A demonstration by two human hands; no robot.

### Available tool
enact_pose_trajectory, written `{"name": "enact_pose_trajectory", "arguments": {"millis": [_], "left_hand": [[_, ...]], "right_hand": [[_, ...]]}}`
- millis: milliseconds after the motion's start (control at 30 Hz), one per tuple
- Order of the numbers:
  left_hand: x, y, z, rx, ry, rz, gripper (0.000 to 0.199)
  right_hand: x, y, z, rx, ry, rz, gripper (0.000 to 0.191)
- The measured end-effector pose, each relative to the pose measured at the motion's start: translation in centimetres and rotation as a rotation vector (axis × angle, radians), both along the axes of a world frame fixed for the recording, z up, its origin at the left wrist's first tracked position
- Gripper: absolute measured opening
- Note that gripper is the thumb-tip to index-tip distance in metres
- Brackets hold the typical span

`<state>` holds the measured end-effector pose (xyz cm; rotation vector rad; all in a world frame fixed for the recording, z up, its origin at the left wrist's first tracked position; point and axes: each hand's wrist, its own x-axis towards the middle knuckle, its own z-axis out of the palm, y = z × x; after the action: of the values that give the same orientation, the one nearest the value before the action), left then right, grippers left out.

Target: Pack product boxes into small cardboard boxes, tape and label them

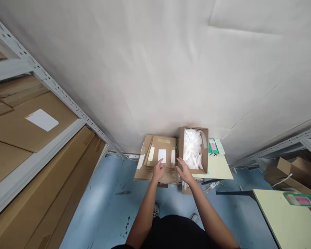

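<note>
Flattened cardboard pieces (168,143) lie stacked on a table in front of me, with white labels on the top one. My left hand (158,171) is over the near part of the stack, just below the middle label, its fingers apart and nothing in it. My right hand (184,171) is at the stack's right edge, beside an open cardboard box (181,141); its fingers are spread and hold nothing. White crumpled packing material (193,147) fills that box.
A green and white box (216,146) sits on the pale table (221,167) at right. Shelving (59,90) with large cartons (54,162) stands left. Another pale table (287,218) and open cartons (298,173) are at right. A white power strip (214,185) hangs below the table.
</note>
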<state>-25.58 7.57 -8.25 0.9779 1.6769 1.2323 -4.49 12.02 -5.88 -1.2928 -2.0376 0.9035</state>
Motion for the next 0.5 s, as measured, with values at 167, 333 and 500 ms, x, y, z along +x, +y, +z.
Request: {"name": "enact_pose_trajectory", "arguments": {"millis": [167, 333, 500], "left_hand": [[-7.3, 1.6, -4.3, -0.086, -0.041, 0.069, 0.054], [-10.7, 2.8, -7.5, -0.204, -0.03, 0.122, 0.061], [-10.9, 1.6, -9.0, -0.232, -0.001, 0.13, 0.057]], "right_hand": [[-6.6, 2.7, -4.3, -0.167, -0.241, -0.001, 0.061], [-10.3, 4.6, -8.1, -0.305, -0.438, 0.077, 0.069], [-12.4, 3.4, -10.5, -0.444, -0.549, 0.104, 0.08]]}}
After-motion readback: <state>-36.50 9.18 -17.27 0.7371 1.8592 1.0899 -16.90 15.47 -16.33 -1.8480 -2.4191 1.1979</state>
